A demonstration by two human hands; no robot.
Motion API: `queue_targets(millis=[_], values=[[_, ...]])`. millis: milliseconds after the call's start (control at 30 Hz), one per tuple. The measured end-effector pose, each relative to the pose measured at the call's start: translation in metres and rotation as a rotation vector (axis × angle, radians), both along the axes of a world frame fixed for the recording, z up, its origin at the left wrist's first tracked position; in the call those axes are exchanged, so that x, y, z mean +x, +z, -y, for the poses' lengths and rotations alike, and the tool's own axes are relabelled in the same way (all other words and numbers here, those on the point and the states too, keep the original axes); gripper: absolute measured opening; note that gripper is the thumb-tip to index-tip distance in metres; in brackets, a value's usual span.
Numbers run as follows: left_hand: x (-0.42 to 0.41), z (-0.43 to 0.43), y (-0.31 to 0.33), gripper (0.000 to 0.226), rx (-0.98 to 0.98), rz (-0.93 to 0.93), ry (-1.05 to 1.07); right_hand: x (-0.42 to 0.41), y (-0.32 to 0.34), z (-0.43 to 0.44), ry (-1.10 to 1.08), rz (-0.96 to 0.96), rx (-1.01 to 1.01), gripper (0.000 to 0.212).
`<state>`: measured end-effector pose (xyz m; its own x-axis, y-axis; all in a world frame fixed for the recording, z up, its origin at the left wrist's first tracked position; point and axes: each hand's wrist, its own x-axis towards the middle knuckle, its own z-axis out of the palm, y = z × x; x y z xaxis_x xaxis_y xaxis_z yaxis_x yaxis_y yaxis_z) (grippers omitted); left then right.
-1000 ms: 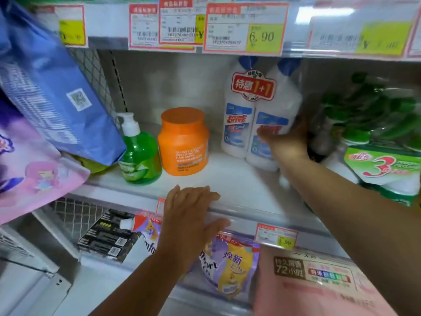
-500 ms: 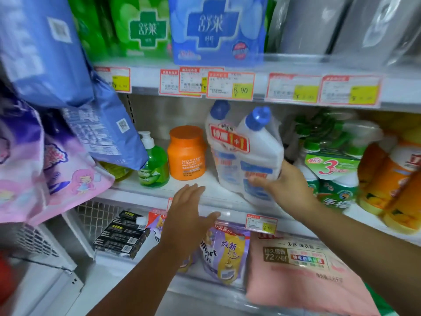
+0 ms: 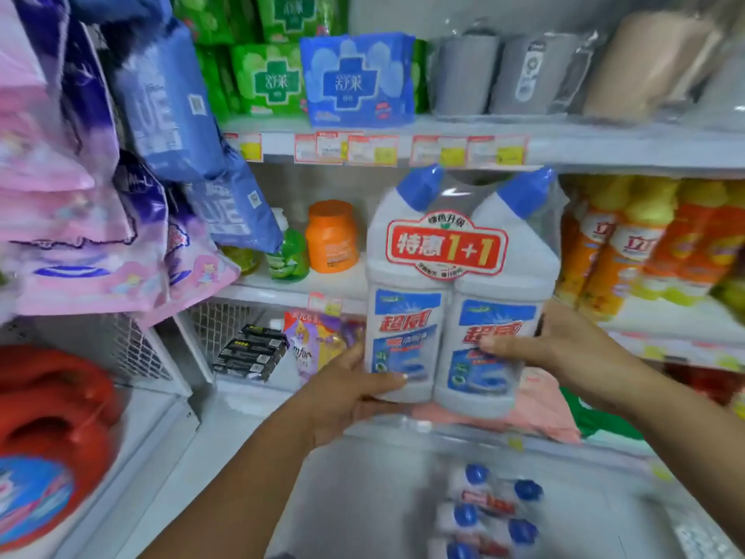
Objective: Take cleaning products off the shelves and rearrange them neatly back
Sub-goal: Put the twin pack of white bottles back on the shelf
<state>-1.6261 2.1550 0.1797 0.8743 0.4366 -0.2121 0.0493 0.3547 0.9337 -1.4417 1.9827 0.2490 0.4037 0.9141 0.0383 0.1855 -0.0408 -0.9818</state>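
Observation:
A wrapped twin pack of white cleaner bottles with blue caps and a red "1+1" sticker is upright in the air in front of the middle shelf. My left hand grips its lower left corner, thumb across the front. My right hand grips the lower right side, thumb on the label. More packs of the same blue-capped bottles lie on the floor below.
An orange jar and a green pump bottle stand at the shelf's left. Orange and yellow bottles fill the right. Blue and pink bags hang at left. Refill pouches and black boxes lie on the lower shelf.
The twin pack has come off the shelf toward me. My left hand, empty before, has taken hold of its bottom corner. The view has pulled back and tilted up.

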Motion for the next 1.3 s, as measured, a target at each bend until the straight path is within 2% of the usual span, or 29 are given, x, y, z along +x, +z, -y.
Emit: queue_targets(millis=[33, 100, 167, 200, 300, 333, 400, 467, 633, 800, 1000, 1200, 1300], values=[[-0.001, 0.011, -0.007, 0.055, 0.005, -0.033, 0.032, 0.001, -0.007, 0.009, -0.04, 0.035, -0.024, 0.05], [0.001, 0.025, -0.025, 0.057, 0.047, -0.1, 0.131, 0.005, -0.019, 0.024, -0.198, 0.076, -0.068, 0.071], [0.004, 0.035, -0.04, 0.06, 0.108, -0.174, 0.192, 0.006, -0.031, 0.035, -0.334, -0.007, -0.082, 0.092], [0.006, 0.039, -0.047, 0.063, 0.143, -0.212, 0.204, 0.006, -0.038, 0.041, -0.366, -0.045, -0.08, 0.091], [0.013, 0.049, -0.063, 0.069, 0.311, -0.288, 0.23, 0.013, -0.051, 0.055, -0.402, -0.106, -0.07, 0.066], [0.016, 0.05, -0.067, 0.068, 0.385, -0.308, 0.238, 0.017, -0.052, 0.059, -0.416, -0.127, -0.07, 0.064], [0.021, 0.052, -0.075, 0.062, 0.473, -0.318, 0.257, 0.026, -0.053, 0.063, -0.476, -0.204, -0.065, 0.071], [0.025, 0.053, -0.076, 0.06, 0.537, -0.312, 0.272, 0.03, -0.054, 0.066, -0.514, -0.272, -0.028, 0.068], [0.032, 0.053, -0.077, 0.07, 0.638, -0.327, 0.215, 0.038, -0.059, 0.074, -0.444, -0.491, 0.206, 0.035], [0.026, 0.041, -0.072, 0.08, 0.72, -0.226, 0.15, 0.037, -0.064, 0.072, -0.474, -0.558, 0.311, 0.031], [0.012, 0.031, -0.068, 0.083, 0.694, -0.247, 0.018, 0.033, -0.075, 0.065, -0.495, -0.534, 0.313, 0.031], [0.002, 0.024, -0.072, 0.085, 0.649, -0.265, 0.011, 0.029, -0.082, 0.065, -0.468, -0.525, 0.278, 0.029], [-0.001, 0.02, -0.069, 0.078, 0.568, -0.254, 0.04, 0.027, -0.08, 0.066, -0.436, -0.496, 0.251, 0.022]])
